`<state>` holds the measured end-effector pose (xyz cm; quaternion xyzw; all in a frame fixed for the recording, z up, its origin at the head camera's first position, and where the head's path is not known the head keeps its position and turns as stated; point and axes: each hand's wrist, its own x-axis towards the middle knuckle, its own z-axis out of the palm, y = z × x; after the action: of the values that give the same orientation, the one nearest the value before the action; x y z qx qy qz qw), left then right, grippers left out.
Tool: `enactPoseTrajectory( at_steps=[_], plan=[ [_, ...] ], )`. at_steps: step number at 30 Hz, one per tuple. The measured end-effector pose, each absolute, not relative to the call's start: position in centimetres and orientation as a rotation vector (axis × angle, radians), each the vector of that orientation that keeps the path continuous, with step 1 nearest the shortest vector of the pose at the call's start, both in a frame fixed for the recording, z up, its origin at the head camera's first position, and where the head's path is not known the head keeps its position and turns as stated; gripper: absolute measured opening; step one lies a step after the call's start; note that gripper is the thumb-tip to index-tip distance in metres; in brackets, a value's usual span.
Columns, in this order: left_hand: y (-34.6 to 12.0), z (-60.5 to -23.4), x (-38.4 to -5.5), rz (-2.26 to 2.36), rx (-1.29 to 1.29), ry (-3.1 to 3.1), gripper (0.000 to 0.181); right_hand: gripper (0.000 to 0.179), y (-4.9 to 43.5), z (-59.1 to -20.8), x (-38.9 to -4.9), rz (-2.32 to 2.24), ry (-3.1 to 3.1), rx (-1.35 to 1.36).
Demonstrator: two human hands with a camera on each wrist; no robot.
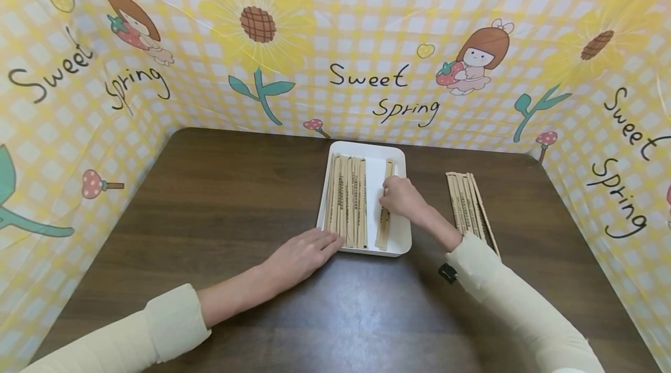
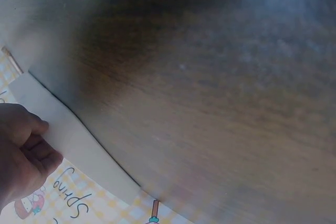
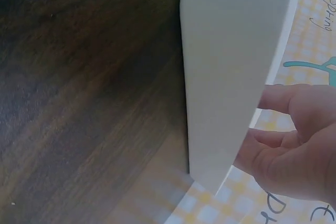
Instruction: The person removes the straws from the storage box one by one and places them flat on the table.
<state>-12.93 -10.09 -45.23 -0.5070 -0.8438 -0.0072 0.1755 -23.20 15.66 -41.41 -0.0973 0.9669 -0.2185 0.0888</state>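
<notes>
Some wrapped sticks (image 1: 384, 233) sit pinched in right fingers (image 1: 392, 185); relaxed left fingers (image 1: 322, 239) touch the tray (image 1: 373, 186).

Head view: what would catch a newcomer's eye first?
First, the yellow checked backdrop, with a large sunflower left of centre. Then the white tray near the far edge of the table, slim tan packets along its left, the right hand gripping more at its right. A smaller bunch lies farther right.

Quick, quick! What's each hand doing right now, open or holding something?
Left hand: touching the tray at its near left corner; can't tell if it grips.
Right hand: closed, holding one or more wrapped sticks.
</notes>
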Motion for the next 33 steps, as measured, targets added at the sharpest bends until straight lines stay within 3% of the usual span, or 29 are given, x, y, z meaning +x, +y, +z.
enactPoseTrajectory(
  at_steps=[6, 18, 20, 23, 26, 33],
  plan=[
    [-10.1, -45.4, -12.9, -0.005, -1.434, -2.369, 0.042, 0.043, 15.6, -42.0, -24.1, -0.634, 2.889, -0.257],
    [-10.2, -45.3, -12.9, -0.022, -1.44, -2.384, 0.041, 0.039, 15.6, -42.4, -24.9, -0.683, 2.832, -0.163],
    [-10.1, -45.3, -12.9, -0.026, -1.439, -2.378, 0.041, 0.03, 15.7, -42.3, -24.9, -0.731, 2.814, -0.147],
    [-10.1, -45.2, -12.9, -0.03, -1.438, -2.37, 0.04, 0.004, 16.0, -42.0, -24.8, -0.824, 2.766, -0.108],
    [-10.0, -45.3, -12.9, -0.025, -1.439, -2.363, 0.04, 0.036, 16.1, -41.7, -24.6, -0.897, 2.725, -0.059],
    [-10.1, -45.1, -13.0, -0.049, -1.44, -2.368, 0.04, 0.037, 16.2, -40.6, -24.3, -0.977, 2.683, -0.002]
  ],
)
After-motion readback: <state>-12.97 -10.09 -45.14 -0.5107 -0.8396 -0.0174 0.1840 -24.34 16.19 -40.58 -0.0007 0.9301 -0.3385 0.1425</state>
